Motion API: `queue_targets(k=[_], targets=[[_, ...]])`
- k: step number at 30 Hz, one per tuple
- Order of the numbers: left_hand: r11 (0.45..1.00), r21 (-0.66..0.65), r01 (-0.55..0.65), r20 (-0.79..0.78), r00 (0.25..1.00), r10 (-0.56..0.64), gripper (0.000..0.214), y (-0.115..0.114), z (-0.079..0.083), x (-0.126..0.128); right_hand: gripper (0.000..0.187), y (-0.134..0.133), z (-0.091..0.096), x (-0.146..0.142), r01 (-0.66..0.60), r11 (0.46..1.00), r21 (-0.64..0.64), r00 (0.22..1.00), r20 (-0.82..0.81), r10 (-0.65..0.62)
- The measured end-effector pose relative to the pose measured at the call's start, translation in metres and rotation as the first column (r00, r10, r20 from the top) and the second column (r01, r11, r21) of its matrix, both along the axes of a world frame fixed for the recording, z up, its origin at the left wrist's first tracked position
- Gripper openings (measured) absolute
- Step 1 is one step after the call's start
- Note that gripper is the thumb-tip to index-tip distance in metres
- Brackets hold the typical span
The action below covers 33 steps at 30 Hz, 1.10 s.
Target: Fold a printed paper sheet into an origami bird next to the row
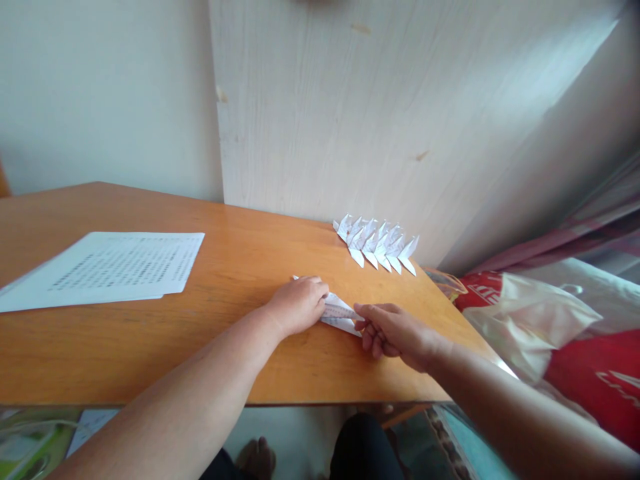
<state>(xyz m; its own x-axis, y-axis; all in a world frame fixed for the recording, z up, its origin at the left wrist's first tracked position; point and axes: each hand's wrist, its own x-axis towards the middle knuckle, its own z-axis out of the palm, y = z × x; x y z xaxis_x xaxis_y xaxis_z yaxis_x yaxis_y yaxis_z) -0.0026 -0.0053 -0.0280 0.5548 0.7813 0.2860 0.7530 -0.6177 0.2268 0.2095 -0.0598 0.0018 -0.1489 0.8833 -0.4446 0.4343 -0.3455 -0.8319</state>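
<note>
Watching the head cam here. The small folded paper piece (340, 315) sits just right of centre in the frame, flat on the counter (235, 267) near its front edge. My left hand (299, 305) lies curled on top of its left half and pins it down. I can't tell if those fingers actually hold it or just press. The right hand (395, 333) has a narrow grip, pinched on the pointed right end.

Looks to me like a fold is mid-crease. The next move calls for keeping it pinned while the edge gets lined up and pressed sharp.

Just above, a row of finished folded pieces (377, 245) rests by the wooden board (375, 113). Printed sheets (110, 267) lie far left, and a plastic bag (530, 313) is off the counter at right.
</note>
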Motion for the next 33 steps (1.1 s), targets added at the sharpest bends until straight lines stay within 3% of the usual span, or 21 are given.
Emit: queue_targets(k=[17, 23, 27, 33], targets=[[1.000, 0.014, 0.000, 0.023, 1.000, 0.000, 0.030, -0.002, -0.001, 0.002, 0.024, 0.016, -0.001, -0.016, -0.021, 0.994, -0.107, 0.995, 0.097, 0.032], [0.999, 0.048, -0.002, 0.016, 1.000, 0.001, 0.030, -0.003, -0.003, 0.002, 0.035, 0.015, 0.002, -0.012, 0.029, 0.988, -0.149, 0.998, 0.055, -0.021], [0.999, 0.053, 0.005, 0.017, 1.000, -0.006, 0.029, -0.002, -0.004, 0.002, 0.031, 0.013, 0.004, -0.002, 0.027, 0.992, -0.125, 0.999, 0.050, -0.021], [0.999, 0.048, -0.006, 0.016, 1.000, 0.005, 0.029, -0.002, -0.004, 0.002, 0.023, 0.008, 0.004, 0.008, -0.082, 0.996, -0.035, 0.995, 0.058, 0.084]])
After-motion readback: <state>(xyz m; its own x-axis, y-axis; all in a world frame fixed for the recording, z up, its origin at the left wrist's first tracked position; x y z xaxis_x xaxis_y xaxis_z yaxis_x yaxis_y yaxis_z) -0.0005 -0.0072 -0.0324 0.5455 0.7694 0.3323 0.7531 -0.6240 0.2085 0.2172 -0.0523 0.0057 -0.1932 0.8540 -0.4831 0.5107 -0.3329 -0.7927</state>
